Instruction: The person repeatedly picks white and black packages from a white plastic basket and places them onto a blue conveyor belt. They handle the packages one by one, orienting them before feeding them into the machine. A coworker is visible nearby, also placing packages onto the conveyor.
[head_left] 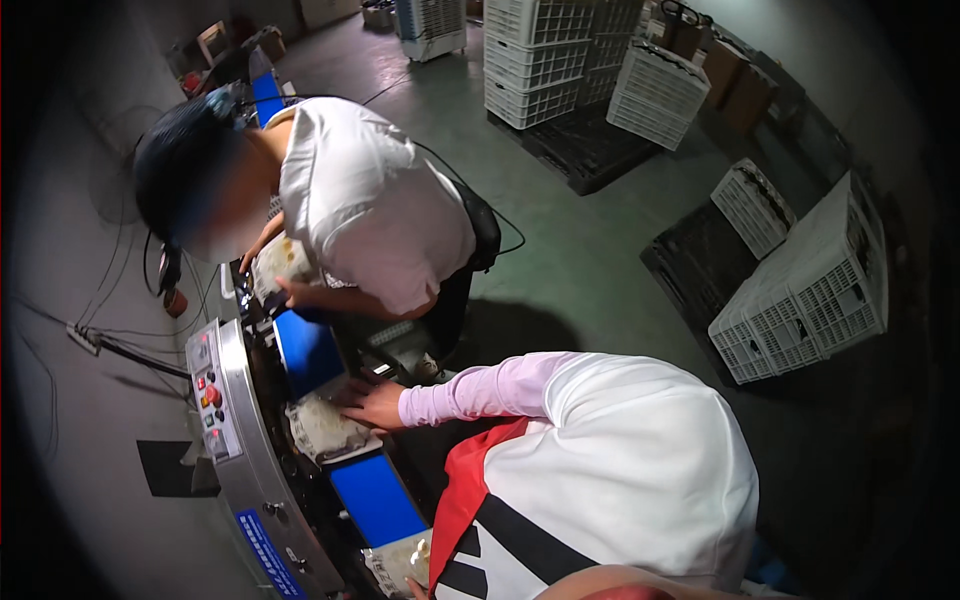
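A pale, clear-plastic food bag (325, 430) lies on the machine bed between two blue plates. My right hand (373, 403), in a pink sleeve, grips its near edge, fingers on top and thumb low at the side. Close to the bottom edge of the view is a second pale bag (400, 560) with dark print. Only some fingers of my left hand (415, 588) show at that bag's side; the rest is cut off by the frame and my red apron (470, 465). A blue plate (378, 498) separates the two bags.
The metal machine (255, 410) carries a control panel (212, 390) with red buttons. Beyond it, a co-worker (370, 200) in white leans over a similar bag (282, 262). White crates (540, 60) stand on a dark pallet (590, 150); more crates (800, 290) are at right.
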